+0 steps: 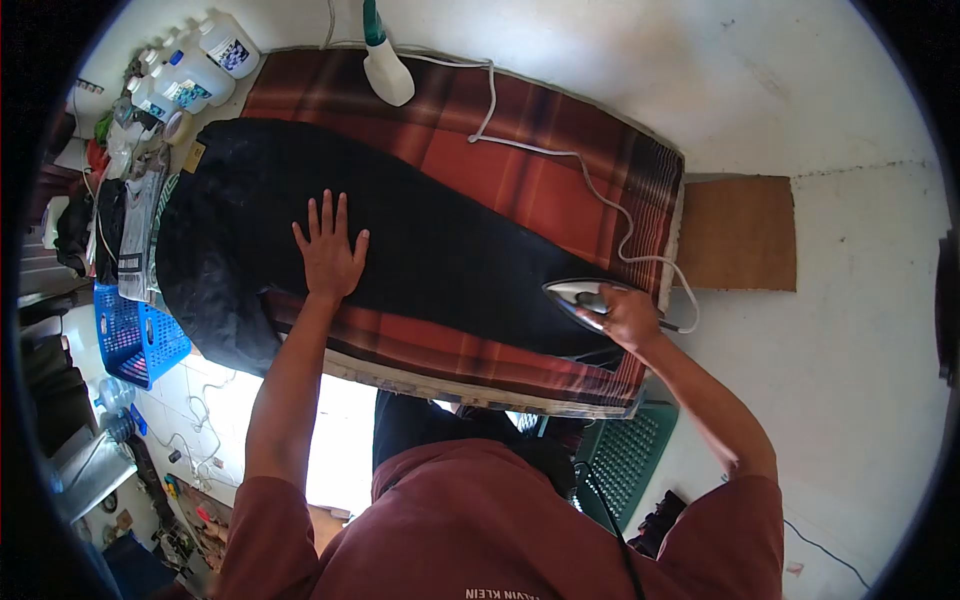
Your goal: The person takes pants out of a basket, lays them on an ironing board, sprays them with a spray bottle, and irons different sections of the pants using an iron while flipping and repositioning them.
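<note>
Left hand (332,258) lies flat; right hand (630,317) grips iron (568,291), nose leftward, lengthwise along black trousers (440,245).

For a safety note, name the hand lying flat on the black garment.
The left hand, its fingers spread on the black garment; the right hand grips the iron instead.

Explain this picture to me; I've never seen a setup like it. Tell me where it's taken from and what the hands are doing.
No machine here, just a person's two bare hands. The one picture comes from a camera worn on their head, looking forward and down. Black trousers lie on a red plaid cloth. The right hand holds an iron near the narrow end of the trousers; the left hand rests palm down on the wider part, holding nothing.
</note>
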`<state>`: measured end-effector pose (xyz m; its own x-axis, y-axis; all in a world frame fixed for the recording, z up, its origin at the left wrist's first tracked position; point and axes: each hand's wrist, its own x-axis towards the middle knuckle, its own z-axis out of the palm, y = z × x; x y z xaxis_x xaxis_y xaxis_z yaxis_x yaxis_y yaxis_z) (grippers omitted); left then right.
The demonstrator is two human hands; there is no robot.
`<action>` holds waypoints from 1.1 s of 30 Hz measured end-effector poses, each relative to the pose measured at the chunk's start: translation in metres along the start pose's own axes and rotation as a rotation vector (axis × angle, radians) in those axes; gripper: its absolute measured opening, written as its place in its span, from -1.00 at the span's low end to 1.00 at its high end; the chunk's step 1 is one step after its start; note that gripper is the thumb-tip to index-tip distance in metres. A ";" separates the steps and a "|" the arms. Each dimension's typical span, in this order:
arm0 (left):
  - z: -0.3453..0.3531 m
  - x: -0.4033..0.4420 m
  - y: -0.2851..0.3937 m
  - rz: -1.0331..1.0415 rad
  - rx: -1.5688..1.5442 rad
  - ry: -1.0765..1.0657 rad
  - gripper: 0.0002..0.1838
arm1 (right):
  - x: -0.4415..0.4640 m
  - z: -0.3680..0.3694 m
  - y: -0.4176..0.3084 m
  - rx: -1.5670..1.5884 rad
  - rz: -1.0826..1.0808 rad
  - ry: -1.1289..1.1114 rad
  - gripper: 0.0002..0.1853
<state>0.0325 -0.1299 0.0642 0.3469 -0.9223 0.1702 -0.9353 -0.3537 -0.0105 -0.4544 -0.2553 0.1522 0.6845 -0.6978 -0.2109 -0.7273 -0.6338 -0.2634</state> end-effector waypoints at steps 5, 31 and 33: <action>0.001 -0.003 -0.002 0.013 -0.001 0.014 -0.22 | 0.036 0.001 -0.015 0.025 0.066 0.114 -0.47; 0.000 -0.003 -0.001 0.012 -0.014 0.007 -0.21 | 0.101 -0.008 -0.034 0.050 -0.002 0.265 -0.43; -0.003 -0.003 -0.001 0.015 -0.020 0.022 -0.21 | 0.117 -0.017 -0.006 0.053 -0.003 0.249 -0.45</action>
<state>0.0324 -0.1259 0.0661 0.3315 -0.9237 0.1922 -0.9416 -0.3366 0.0068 -0.3711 -0.3389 0.1453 0.6483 -0.7609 0.0264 -0.7172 -0.6220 -0.3144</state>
